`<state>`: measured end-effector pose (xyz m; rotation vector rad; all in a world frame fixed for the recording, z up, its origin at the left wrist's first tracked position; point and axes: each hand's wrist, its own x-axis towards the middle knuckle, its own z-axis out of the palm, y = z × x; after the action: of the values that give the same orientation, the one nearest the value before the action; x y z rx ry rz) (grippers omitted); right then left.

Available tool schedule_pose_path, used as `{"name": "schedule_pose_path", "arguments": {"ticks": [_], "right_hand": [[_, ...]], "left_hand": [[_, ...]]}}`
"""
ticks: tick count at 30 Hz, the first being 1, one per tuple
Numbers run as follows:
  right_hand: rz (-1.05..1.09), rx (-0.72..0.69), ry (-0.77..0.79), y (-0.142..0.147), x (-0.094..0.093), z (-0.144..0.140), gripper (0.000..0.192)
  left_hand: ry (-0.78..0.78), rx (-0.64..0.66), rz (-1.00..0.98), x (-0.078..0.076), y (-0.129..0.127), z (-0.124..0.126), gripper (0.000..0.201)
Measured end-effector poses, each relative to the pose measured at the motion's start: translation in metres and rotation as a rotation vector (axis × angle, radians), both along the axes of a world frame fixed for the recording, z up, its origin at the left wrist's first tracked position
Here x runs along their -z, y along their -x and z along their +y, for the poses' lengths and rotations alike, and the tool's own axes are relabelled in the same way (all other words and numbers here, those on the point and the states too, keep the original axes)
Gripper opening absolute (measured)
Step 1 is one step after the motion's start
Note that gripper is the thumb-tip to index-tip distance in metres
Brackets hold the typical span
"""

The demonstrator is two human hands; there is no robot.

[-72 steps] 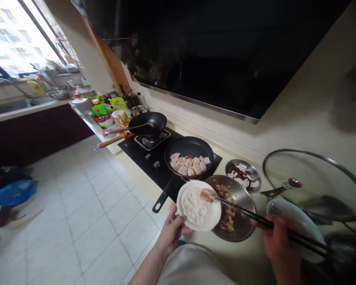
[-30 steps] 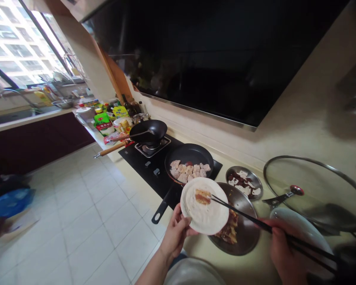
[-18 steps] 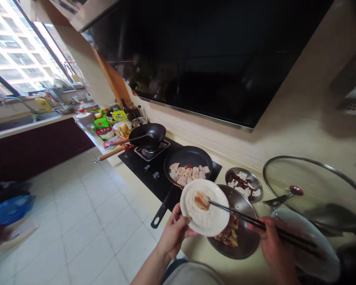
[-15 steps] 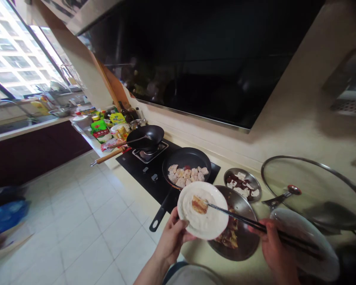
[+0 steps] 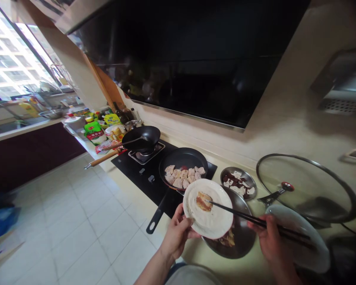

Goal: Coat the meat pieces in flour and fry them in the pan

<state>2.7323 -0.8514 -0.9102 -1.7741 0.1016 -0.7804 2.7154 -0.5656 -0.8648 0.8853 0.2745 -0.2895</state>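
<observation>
My left hand (image 5: pixel 178 234) holds a white plate (image 5: pixel 213 219) of flour by its near rim, tilted above a steel bowl (image 5: pixel 241 237) of marinated meat. On the flour lies one brownish meat piece (image 5: pixel 203 201). My right hand (image 5: pixel 268 239) grips dark chopsticks (image 5: pixel 243 215) whose tips touch that piece. Just beyond the plate, a black frying pan (image 5: pixel 192 158) on the hob holds several floured pieces (image 5: pixel 182 176).
A small steel dish (image 5: pixel 239 183) of scraps sits right of the pan. A glass lid (image 5: pixel 307 188) leans at the right, above a white plate (image 5: pixel 299 233). A black wok (image 5: pixel 141 136) sits on the far burner; bottles and packets (image 5: pixel 99 126) crowd the counter beyond.
The meat piece came from over the steel bowl onto the floured plate and is now being pushed about there by the chopsticks. The view drifted slightly left.
</observation>
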Motion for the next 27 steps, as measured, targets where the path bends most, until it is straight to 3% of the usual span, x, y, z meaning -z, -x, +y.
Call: {"name": "schedule_pose_path", "arguments": {"ticks": [5,7,12,15,17,21,27], "right_hand": [[0.024,0.024,-0.052,0.003,-0.014,-0.009,0.035],[-0.024,-0.01,0.054,0.012,-0.03,-0.008,0.03],[-0.265,-0.35,0.48,0.038,-0.077,0.015,0.013],[-0.307,-0.294,0.513,0.046,-0.09,0.028,0.016],[-0.309,-0.276,0.563,0.047,-0.092,0.031,0.017],[-0.303,-0.4,0.666,0.043,-0.093,0.024,0.012],[-0.216,-0.434,0.533,0.043,-0.076,0.002,0.012]], "left_hand": [[0.018,-0.01,0.022,0.008,0.0,0.0,0.05],[0.026,-0.012,0.018,0.01,0.0,-0.001,0.05],[0.034,-0.034,0.019,0.014,0.0,-0.001,0.053],[0.046,-0.031,0.001,0.017,0.001,0.0,0.054],[0.052,-0.015,-0.022,0.018,0.003,0.0,0.054],[0.085,-0.007,-0.05,0.02,0.005,-0.001,0.057],[0.097,-0.067,-0.028,0.022,0.004,0.004,0.061]]}}
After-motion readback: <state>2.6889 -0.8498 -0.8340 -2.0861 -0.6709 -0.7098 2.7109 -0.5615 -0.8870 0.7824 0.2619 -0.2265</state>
